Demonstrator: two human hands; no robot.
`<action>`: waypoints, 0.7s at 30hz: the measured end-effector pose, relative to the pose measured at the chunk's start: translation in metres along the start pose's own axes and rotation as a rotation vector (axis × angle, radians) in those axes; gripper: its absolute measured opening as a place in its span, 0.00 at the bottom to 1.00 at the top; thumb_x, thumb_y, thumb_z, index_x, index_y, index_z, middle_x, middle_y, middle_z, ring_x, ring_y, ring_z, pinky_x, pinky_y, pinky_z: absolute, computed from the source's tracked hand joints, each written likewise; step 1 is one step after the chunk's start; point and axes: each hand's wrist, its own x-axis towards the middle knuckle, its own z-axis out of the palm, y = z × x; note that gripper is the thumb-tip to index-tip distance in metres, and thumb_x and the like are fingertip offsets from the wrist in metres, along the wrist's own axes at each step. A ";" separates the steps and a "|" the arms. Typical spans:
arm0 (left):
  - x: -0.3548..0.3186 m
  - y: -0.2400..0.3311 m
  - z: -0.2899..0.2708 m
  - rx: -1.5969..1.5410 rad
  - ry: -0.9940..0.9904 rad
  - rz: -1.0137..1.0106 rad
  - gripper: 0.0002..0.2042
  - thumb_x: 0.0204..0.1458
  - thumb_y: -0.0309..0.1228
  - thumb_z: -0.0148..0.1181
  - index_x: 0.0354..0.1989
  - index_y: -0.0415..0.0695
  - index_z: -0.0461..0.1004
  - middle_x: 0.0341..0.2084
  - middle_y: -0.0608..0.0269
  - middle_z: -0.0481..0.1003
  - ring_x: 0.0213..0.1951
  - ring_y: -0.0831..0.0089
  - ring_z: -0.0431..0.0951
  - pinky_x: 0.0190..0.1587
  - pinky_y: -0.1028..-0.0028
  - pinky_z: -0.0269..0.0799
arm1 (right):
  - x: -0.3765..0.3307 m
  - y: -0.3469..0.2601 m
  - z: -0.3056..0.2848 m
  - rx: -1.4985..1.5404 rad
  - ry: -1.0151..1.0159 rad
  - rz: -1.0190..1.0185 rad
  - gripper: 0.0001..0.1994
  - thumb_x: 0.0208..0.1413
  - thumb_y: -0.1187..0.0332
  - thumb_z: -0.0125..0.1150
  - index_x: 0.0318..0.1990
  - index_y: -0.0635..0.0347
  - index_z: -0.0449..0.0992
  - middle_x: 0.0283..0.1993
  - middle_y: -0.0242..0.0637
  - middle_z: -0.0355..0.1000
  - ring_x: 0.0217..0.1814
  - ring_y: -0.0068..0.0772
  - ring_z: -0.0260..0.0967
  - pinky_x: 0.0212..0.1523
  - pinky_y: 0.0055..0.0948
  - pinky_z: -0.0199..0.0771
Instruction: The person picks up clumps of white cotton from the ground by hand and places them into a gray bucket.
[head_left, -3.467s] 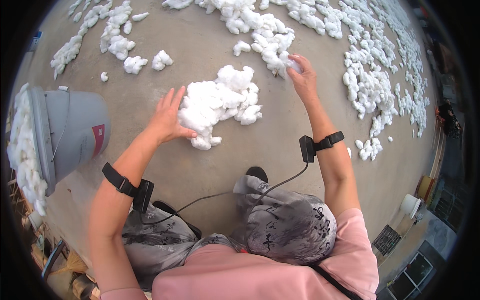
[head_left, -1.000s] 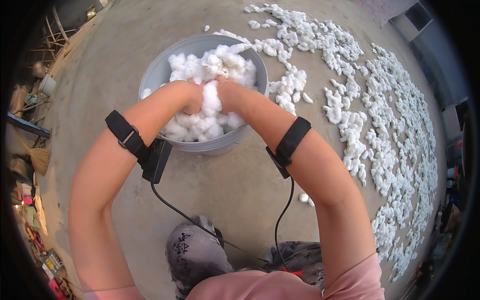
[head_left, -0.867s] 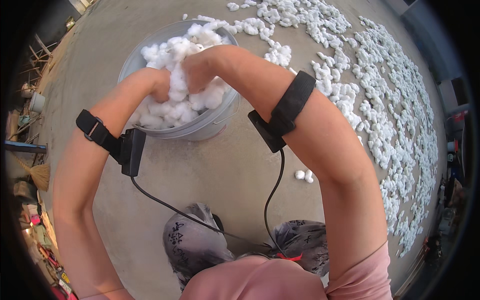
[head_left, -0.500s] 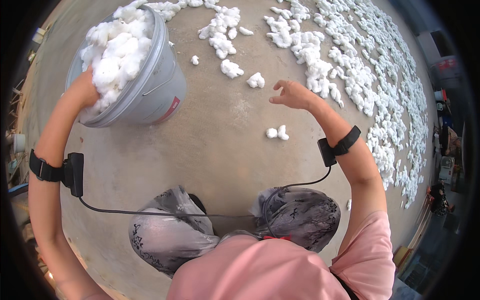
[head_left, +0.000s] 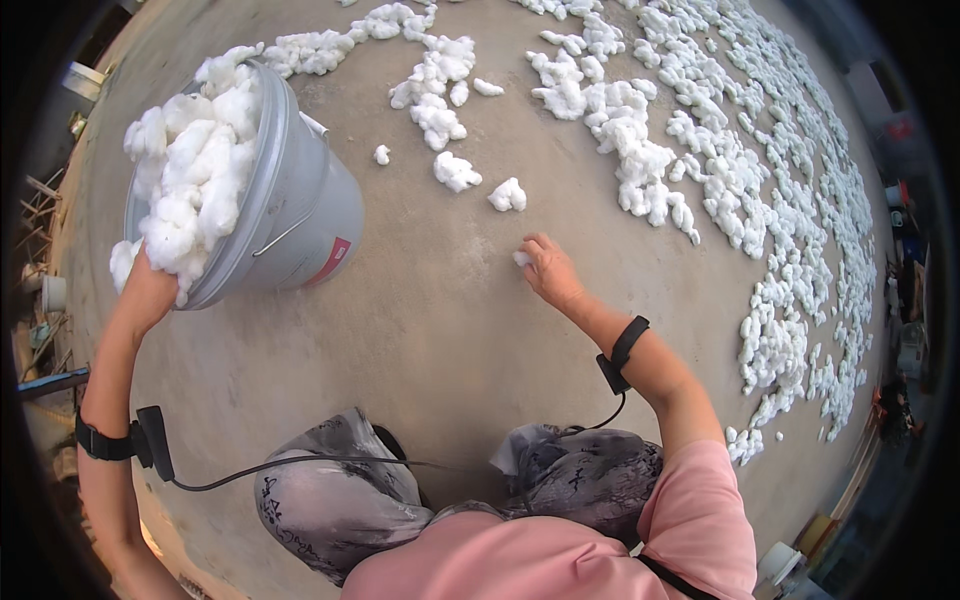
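Note:
A grey bucket [head_left: 305,205] tilts toward the left, heaped with white raw cotton [head_left: 205,165] that bulges over its rim. My left hand [head_left: 150,285] reaches in at the near side of the rim, against the cotton; its fingers are hidden behind the tufts. Over the bare floor right of the bucket, my right hand [head_left: 552,275] is closed round a small cotton tuft [head_left: 521,258], part of which shows at the fingertips. Just beyond that hand a loose cotton clump [head_left: 508,195] lies on the floor, with another clump [head_left: 457,172] farther left.
A broad spread of cotton [head_left: 790,200] covers the floor on the right. More clumps [head_left: 435,85] trail across the far side. A cable [head_left: 300,459] runs from my left forearm band across my knees. Assorted household things line the far right edge.
My right hand has come down and left, and the loose tufts near it are off the floor, one showing in its fingers. The bucket leans farther left, my left hand still at it.

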 end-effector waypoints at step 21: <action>-0.010 0.008 0.030 0.159 0.266 -0.025 0.39 0.51 0.28 0.61 0.71 0.37 0.48 0.58 0.48 0.70 0.57 0.55 0.70 0.61 0.64 0.64 | 0.222 -0.018 0.063 -0.192 -0.034 -0.185 0.22 0.46 0.82 0.56 0.48 0.49 0.78 0.55 0.35 0.69 0.55 0.49 0.65 0.54 0.48 0.69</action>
